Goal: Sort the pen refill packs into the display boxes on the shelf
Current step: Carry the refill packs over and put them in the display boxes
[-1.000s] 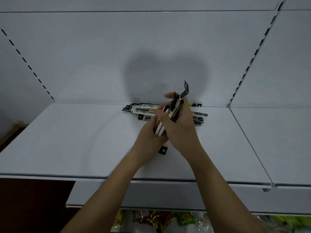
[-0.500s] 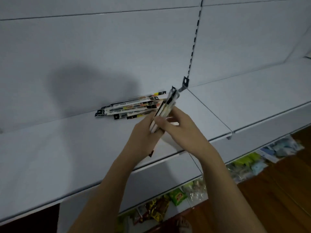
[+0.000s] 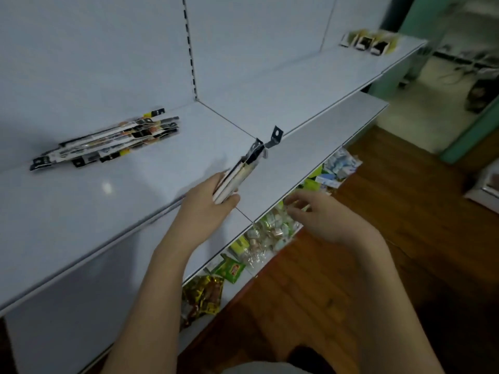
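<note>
- White shelf (image 3: 167, 168) filled the head view, and that view had swung right since half a second earlier, bringing the display boxes (image 3: 368, 43) into sight far along the next bay.
- Right hand (image 3: 324, 217) had let go of the bundle of refill packs (image 3: 240, 174) it steadied before; its fingers were loosely spread, holding nothing, off the shelf edge.
- Left hand (image 3: 208, 203) alone gripped the bundle, fingers and thumb curled round its lower end, packs tilted up above the shelf front.
- Loose pile of packs (image 3: 108, 144) lay near the back wall, well apart from the boxes.
- Judged so, gathering was done and a carry toward the boxes was starting.
</note>
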Available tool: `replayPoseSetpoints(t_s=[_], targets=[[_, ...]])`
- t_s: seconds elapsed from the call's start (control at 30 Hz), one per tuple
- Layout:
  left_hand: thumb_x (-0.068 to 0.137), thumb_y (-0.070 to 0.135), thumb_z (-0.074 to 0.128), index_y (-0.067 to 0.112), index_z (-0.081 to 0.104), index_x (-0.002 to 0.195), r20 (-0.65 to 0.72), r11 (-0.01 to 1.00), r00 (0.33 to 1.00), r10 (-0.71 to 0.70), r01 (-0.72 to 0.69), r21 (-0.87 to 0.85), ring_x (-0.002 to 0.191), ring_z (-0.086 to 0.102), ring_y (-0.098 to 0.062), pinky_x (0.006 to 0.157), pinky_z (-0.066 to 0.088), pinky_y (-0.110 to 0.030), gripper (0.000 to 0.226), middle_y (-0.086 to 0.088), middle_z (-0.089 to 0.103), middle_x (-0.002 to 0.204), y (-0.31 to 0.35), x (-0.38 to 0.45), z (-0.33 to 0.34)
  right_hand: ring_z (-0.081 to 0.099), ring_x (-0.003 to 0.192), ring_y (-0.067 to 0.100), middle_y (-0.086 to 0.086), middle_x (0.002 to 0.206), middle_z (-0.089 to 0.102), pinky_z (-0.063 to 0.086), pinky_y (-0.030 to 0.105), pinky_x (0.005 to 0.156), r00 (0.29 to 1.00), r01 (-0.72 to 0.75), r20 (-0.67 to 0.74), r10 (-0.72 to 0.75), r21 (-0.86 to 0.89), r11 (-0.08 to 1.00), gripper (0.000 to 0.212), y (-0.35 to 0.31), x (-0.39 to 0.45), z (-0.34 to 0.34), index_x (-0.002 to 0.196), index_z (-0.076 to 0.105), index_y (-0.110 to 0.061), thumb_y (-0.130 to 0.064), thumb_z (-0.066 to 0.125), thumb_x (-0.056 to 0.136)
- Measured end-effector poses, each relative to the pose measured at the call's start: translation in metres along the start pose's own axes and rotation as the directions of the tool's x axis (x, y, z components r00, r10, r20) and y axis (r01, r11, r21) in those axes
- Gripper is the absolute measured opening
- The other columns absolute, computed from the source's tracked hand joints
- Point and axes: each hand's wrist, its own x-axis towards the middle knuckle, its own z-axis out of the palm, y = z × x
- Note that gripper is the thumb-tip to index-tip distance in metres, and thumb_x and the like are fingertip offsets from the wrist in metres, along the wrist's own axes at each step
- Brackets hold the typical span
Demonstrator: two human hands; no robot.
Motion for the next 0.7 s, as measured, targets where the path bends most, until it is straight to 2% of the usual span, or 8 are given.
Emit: replayPoseSetpoints(t_s=[0.03,0.13,0.2,0.33,0.47,0.53,0.63,0.7], targets=[[0.091,0.023,0.066,0.029,0.062,0.091,0.008,1.0,1.0,-0.011,0.011,-0.016,0.063,0.057,0.006,0.058,0.041,-0.011,0.007,0.011,0.064,0.077,0.002,0.0,0.009,0.062,0.088,0.007,-0.008,0.112,0.061,0.056,0.033,0.081,1.0,-0.01,-0.006,0.01,0.011,1.0,0.025,0.009,-0.004,-0.004,0.124,0.059,-0.028,-0.033,0.05,0.101],[0.089,0.022,0.068,0.031,0.065,0.089,-0.001,0.998,0.999,-0.041,0.041,-0.04,0.065,0.06,0.002,0.071,0.051,-0.027,0.01,0.016,0.067,0.073,0.007,0.005,0.04,0.061,0.09,0.01,-0.006,0.113,0.062,0.055,0.034,0.083,0.999,-0.03,-0.028,0.031,0.03,0.999,0.025,0.043,-0.016,-0.02,0.124,0.059,-0.028,-0.034,0.049,0.102],[0.089,0.021,0.068,0.03,0.064,0.086,-0.01,0.998,0.999,-0.049,0.049,-0.025,0.062,0.059,-0.001,0.072,0.053,-0.033,0.011,0.017,0.067,0.071,0.015,0.011,0.059,0.062,0.093,0.012,-0.005,0.114,0.062,0.054,0.035,0.086,0.999,-0.048,-0.005,0.048,0.013,0.999,0.028,0.064,-0.023,-0.032,0.126,0.058,-0.026,-0.035,0.049,0.102],[0.089,0.022,0.068,0.027,0.065,0.088,0.026,0.999,1.0,-0.015,0.014,0.031,0.064,0.062,-0.018,0.07,0.055,-0.044,0.006,-0.001,0.068,0.075,0.061,0.029,0.124,0.059,0.106,0.017,0.0,0.125,0.061,0.051,0.035,0.094,0.993,-0.104,0.048,0.106,-0.053,0.993,0.037,0.124,-0.045,-0.081,0.136,0.052,-0.024,-0.037,0.049,0.101],[0.091,0.021,0.068,0.026,0.065,0.087,0.069,0.999,0.997,0.037,-0.036,-0.01,0.061,0.055,-0.025,0.068,0.054,-0.05,0.007,-0.016,0.064,0.075,0.114,0.049,0.198,0.058,0.107,0.015,-0.001,0.126,0.062,0.049,0.031,0.091,0.987,-0.16,0.0,0.16,-0.043,0.986,0.037,0.188,-0.064,-0.131,0.135,0.052,-0.024,-0.037,0.049,0.101],[0.091,0.02,0.067,0.025,0.065,0.088,0.117,0.998,0.991,0.06,-0.059,-0.01,0.062,0.056,-0.032,0.064,0.053,-0.047,0.005,-0.018,0.065,0.078,0.137,0.057,0.231,0.057,0.107,0.015,-0.001,0.126,0.061,0.047,0.029,0.089,0.983,-0.181,0.007,0.181,-0.013,0.983,0.037,0.214,-0.067,-0.149,0.135,0.053,-0.022,-0.037,0.049,0.102],[0.09,0.017,0.067,0.022,0.067,0.089,0.152,0.999,0.987,0.047,-0.043,-0.03,0.054,0.056,-0.016,0.051,0.05,-0.022,0.005,-0.005,0.063,0.068,0.158,0.079,0.27,0.055,0.105,0.013,0.0,0.126,0.061,0.044,0.027,0.085,0.982,-0.19,0.018,0.189,0.046,0.981,0.037,0.25,-0.059,-0.168,0.134,0.055,-0.023,-0.039,0.05,0.101],[0.09,0.018,0.067,0.024,0.067,0.089,0.157,0.999,0.987,0.027,-0.023,-0.023,0.052,0.053,-0.009,0.047,0.044,-0.016,0.006,0.002,0.059,0.061,0.165,0.102,0.289,0.054,0.104,0.012,-0.001,0.127,0.06,0.043,0.025,0.084,0.979,-0.204,0.018,0.203,0.079,0.976,0.038,0.274,-0.045,-0.183,0.134,0.054,-0.022,-0.039,0.05,0.101]])
